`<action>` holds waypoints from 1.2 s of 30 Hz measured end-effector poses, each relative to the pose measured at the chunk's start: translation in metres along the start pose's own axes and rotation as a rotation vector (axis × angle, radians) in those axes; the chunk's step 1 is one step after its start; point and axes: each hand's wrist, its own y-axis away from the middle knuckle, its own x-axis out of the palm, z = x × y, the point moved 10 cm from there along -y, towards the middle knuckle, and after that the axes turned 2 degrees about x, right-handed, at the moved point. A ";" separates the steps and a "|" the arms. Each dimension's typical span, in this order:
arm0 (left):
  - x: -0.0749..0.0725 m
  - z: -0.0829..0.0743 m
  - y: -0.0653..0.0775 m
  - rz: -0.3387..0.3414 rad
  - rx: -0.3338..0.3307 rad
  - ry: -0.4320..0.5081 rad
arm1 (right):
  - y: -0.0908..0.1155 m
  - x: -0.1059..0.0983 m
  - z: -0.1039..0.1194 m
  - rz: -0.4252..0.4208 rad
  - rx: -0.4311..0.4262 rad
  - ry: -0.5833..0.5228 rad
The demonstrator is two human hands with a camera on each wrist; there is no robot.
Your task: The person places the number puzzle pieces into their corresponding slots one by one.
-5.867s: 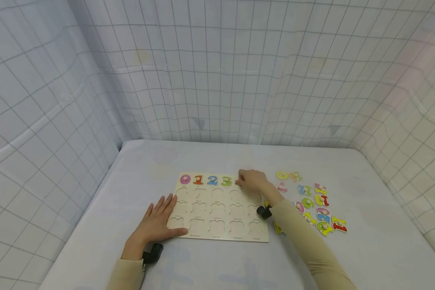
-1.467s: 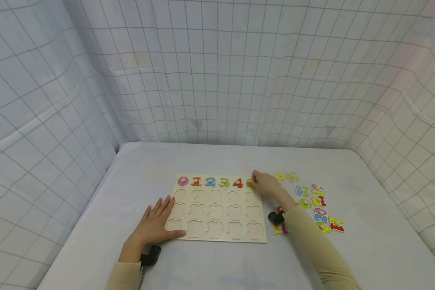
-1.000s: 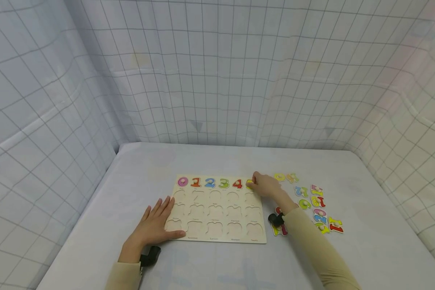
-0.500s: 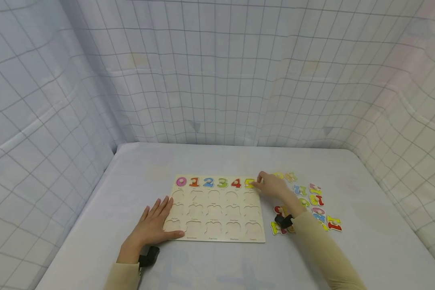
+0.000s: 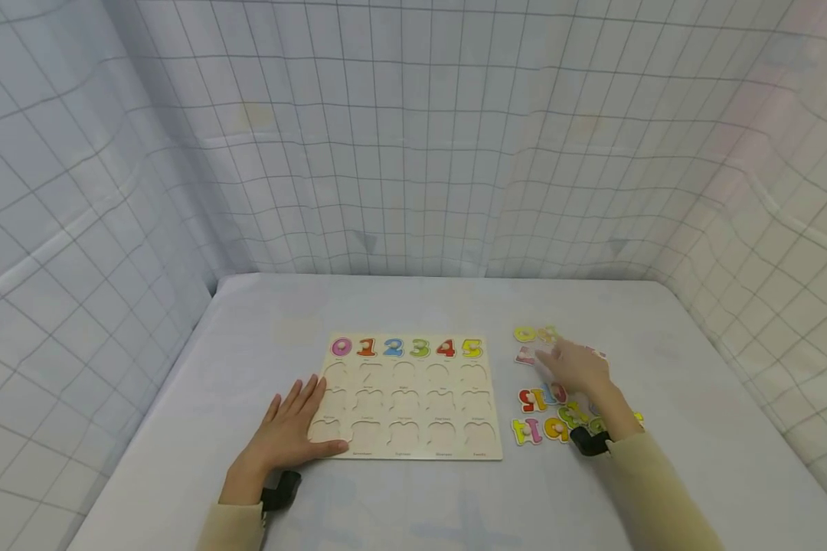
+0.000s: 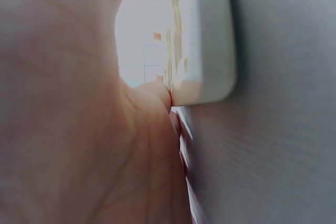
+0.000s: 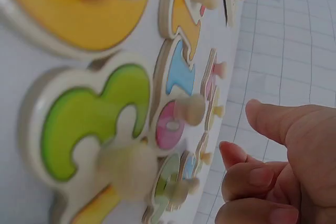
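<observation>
My left hand (image 5: 286,428) rests spread on the lower left part of a pale wooden number puzzle board (image 5: 416,383), thumb along its near edge. In the board's top row sit the number pieces 0 to 5, ending with a yellow 5 (image 5: 472,349); the rows below show bare recesses. My right hand (image 5: 582,371) hovers over the loose number pieces right of the board, near a pink piece (image 5: 525,355). In the right wrist view, that hand's thumb (image 7: 268,119) and fingers stand apart with nothing between them. Some pieces are hidden beneath the right hand and forearm.
Loose knobbed pieces lie right of the board, among them a yellow one (image 5: 524,334), a 15 (image 5: 536,399) and a green 3 (image 7: 94,124). The white table (image 5: 400,505) is bounded by gridded white curtains (image 5: 400,153) at the back and sides.
Earlier my right hand was at the fourth slot, then pressed the yellow 5 at the end of the top row. It has let go and moved right over the loose pieces. My left hand stays put.
</observation>
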 end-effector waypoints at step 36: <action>-0.003 -0.003 0.000 0.041 -0.020 0.009 | 0.011 -0.010 0.026 -0.056 -0.080 0.003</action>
